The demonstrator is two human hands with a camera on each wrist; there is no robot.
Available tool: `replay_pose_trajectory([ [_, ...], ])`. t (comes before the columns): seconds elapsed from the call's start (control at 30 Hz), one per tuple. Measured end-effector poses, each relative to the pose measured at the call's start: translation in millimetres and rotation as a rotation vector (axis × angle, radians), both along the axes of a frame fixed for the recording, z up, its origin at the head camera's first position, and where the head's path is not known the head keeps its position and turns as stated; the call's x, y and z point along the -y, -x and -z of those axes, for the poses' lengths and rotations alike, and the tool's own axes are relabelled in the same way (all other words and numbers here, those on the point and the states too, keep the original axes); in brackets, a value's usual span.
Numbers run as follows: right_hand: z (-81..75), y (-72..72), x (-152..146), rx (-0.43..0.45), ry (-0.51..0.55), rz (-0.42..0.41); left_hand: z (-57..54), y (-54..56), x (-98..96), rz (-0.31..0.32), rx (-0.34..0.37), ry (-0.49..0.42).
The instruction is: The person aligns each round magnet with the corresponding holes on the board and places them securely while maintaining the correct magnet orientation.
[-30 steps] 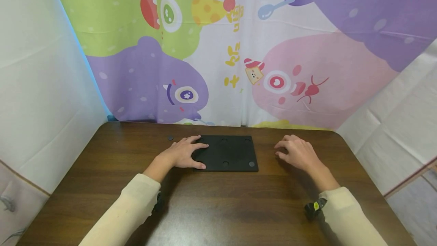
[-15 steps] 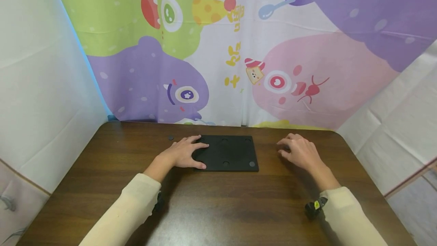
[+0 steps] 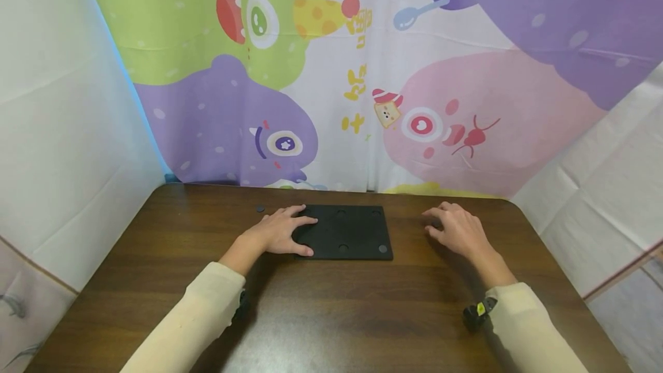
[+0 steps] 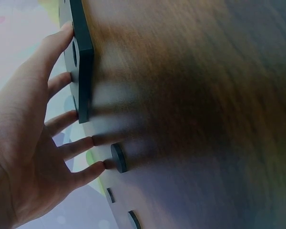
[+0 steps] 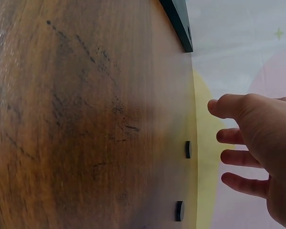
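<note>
Left hand (image 3: 278,232) nearer, on black board (image 3: 357,230); right hand (image 3: 458,232) apart.
I see the left fingers spread wide, gripping nothing, at its left end; right fingers loosely bent, empty, beyond its right edge. Board: mid-frame, long axis left-to-right.

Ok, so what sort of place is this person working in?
Probably a curtained-off booth set up for tabletop work: a dark brown, round-cornered wood-grain table stands before a colourful cartoon-printed fabric backdrop, with creased white sheets on both sides.
</note>
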State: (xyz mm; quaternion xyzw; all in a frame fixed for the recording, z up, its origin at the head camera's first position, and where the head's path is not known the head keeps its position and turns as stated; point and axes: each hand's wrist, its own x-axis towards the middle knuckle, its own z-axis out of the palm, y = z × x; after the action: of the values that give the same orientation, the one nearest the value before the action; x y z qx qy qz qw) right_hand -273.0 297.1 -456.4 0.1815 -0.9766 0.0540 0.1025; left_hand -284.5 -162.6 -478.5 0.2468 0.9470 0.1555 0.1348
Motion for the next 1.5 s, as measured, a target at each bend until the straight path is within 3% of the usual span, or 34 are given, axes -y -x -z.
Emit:
replay_pose_trajectory([
  [0.17, 2.3, 0.6, -2, 0.022, 0.002, 0.022, 42.8, 25.7, 11.2, 0.013, -0.039, 0.004],
  [0.23, 2.9, 1.3, -3, 0.024, 0.009, 0.032, 49.3, 29.8, 12.7, 0.012, -0.043, 0.005],
  [0.37, 2.8, 2.8, -3, 0.024, 0.020, 0.050, 39.9, 23.9, 10.1, 0.016, -0.053, 0.010],
  [0.5, 2.2, 5.2, -4, 0.028, 0.020, 0.060, 4.6, 2.9, 2.9, 0.004, -0.012, 0.000],
  [0.6, 2.9, 7.6, -5, 0.034, 0.017, 0.068, -15.7, -9.5, -1.0, -0.004, 0.008, -0.004],
  [0.73, 4.2, 10.1, -6, 0.047, 0.013, 0.078, -21.5, -14.9, -2.4, -0.006, 0.003, 0.008],
  [1.0, 7.1, 11.6, -10, 0.097, 0.006, 0.093, -11.9, -7.9, -2.1, -0.001, -0.005, -0.001],
  [1.23, 8.7, 11.8, -12, 0.136, 0.005, 0.095, 27.3, 16.2, 7.6, 0.014, -0.052, -0.009],
  [1.5, 10.2, 11.4, -13, 0.131, 0.012, 0.100, 39.5, 25.6, 11.5, -0.006, -0.033, -0.010],
])
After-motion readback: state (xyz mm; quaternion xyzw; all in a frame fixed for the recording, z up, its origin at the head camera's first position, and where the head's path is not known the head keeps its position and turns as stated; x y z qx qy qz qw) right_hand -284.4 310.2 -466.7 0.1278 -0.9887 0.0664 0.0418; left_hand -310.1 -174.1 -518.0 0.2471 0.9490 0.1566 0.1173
